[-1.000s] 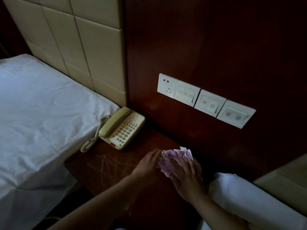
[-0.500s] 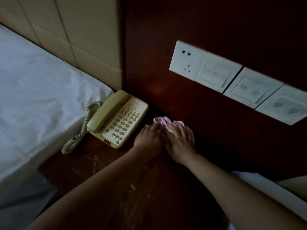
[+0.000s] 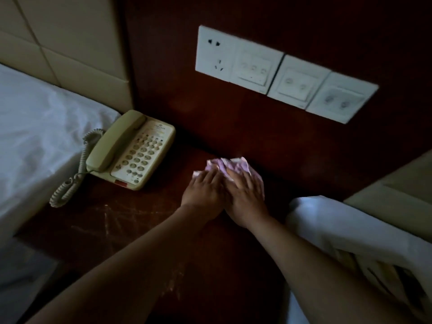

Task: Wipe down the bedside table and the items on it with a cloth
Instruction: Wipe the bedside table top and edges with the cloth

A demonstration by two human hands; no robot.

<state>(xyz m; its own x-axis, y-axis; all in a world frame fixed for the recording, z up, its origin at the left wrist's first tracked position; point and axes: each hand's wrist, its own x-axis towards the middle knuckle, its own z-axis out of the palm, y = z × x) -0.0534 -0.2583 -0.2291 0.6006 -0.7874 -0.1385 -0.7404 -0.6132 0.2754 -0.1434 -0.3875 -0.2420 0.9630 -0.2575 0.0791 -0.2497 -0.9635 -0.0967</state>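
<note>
A crumpled pink cloth (image 3: 231, 165) lies on the dark wooden bedside table (image 3: 131, 220), near the back wall panel. My left hand (image 3: 205, 190) and my right hand (image 3: 245, 195) lie side by side on the cloth and press it flat against the tabletop with straight fingers. Most of the cloth is hidden under my hands. A beige corded telephone (image 3: 133, 150) stands at the table's back left corner, its coiled cord (image 3: 70, 183) hanging toward the bed. Pale streaks show on the tabletop in front of the phone.
A bed with a white sheet (image 3: 39, 136) borders the table on the left, under a padded beige headboard (image 3: 70, 43). A row of white switch and socket plates (image 3: 280, 73) is set in the wooden wall above. White bedding (image 3: 339, 225) of a second bed lies at the right.
Both hands have moved the cloth from the table's middle toward the back wall and a little to the right. The camera has come closer and lower.
</note>
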